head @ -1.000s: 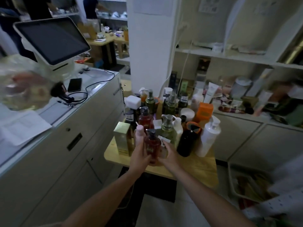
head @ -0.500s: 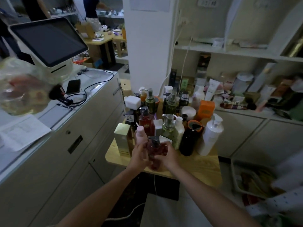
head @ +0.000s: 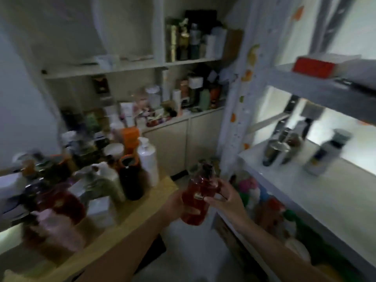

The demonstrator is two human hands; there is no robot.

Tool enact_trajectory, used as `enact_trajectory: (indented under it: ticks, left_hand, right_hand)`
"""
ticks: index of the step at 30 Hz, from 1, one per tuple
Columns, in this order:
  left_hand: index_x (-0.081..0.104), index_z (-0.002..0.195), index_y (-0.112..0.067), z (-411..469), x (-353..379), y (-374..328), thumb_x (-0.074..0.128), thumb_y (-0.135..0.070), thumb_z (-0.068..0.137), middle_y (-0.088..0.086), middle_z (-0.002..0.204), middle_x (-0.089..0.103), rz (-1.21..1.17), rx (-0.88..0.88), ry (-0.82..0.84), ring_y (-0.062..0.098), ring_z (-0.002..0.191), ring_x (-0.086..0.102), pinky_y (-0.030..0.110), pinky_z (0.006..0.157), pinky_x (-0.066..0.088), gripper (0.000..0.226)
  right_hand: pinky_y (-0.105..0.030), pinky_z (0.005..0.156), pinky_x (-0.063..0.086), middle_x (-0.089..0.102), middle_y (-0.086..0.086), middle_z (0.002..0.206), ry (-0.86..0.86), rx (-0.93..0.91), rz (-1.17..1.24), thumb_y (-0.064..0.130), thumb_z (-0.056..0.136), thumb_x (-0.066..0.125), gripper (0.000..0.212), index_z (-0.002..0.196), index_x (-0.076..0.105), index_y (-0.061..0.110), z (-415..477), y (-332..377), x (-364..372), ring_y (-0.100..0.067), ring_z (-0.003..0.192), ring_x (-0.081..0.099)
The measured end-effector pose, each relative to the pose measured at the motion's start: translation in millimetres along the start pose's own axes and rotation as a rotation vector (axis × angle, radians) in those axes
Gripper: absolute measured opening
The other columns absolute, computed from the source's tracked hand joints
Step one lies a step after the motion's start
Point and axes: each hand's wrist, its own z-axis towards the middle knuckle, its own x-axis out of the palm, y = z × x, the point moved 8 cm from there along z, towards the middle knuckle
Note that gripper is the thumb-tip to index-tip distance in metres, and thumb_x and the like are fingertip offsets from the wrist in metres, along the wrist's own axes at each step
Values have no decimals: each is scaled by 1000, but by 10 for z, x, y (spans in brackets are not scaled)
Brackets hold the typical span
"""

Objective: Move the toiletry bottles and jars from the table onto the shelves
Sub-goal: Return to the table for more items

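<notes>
A red pump bottle (head: 197, 198) hangs in the air just off the right end of the wooden table (head: 142, 204). My left hand (head: 176, 204) grips its left side and my right hand (head: 225, 197) grips its right side. Several bottles and jars crowd the table, among them a white pump bottle (head: 148, 161), a dark bottle (head: 131, 181) and a pink bottle (head: 55, 231). To the right stands a white shelf (head: 301, 192) with a few bottles (head: 278, 149) on it. The whole view is blurred.
A white post (head: 236, 110) marks the shelf unit's near corner. A higher shelf (head: 325, 86) carries a red box (head: 314, 68). Colourful items (head: 264, 202) fill the level under the shelf. Cluttered wall shelves (head: 130, 67) and cabinet doors (head: 183, 139) lie behind the table.
Both hands have lifted the red pump bottle off the table and carried it to the right. The view has swung from the counter and table toward the white shelves.
</notes>
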Motion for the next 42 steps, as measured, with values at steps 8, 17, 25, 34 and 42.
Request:
enact_trajectory:
  ticks: [8,17,25,34,42]
  left_hand:
    - [55,121,-14,780,1830,-903,85,-11,58,5,122,62,100,165,362,17,113,59,32,97,48,69]
    - [43,132,-9,1304,2700,-1346,78,-10,67,5,126,58,126,212,468,17,115,57,31,95,50,74]
    - [51,118,-9,2023,3003,-1414,70,-10,81,12,116,61,219,249,292,21,107,56,36,95,48,42]
    - [50,123,-3,2507,3163,-1529,58,1,89,4,104,59,238,272,239,8,92,55,9,75,45,35]
    - [39,136,-20,2542,3182,-1394,70,-24,82,-4,129,52,240,226,243,14,124,48,36,105,42,62]
  right_hand:
    - [-21,81,53,66,7,89,-429,-64,-148,26,63,85,49,99,52,26,-780,163,-1570,0,88,65]
    - [-32,73,56,69,5,88,-649,-53,-330,4,63,83,46,96,59,25,-569,97,-2789,-17,85,68]
    - [-10,63,50,67,8,85,-726,-111,-352,2,69,80,36,96,59,16,-25,-100,-3316,-11,83,66]
    - [-3,67,47,64,6,100,-689,-146,-395,13,78,74,41,116,57,12,369,-192,-3617,-5,89,61]
    - [-15,90,48,58,8,115,-748,-182,-350,8,82,68,47,124,51,20,346,-216,-3607,-3,102,56]
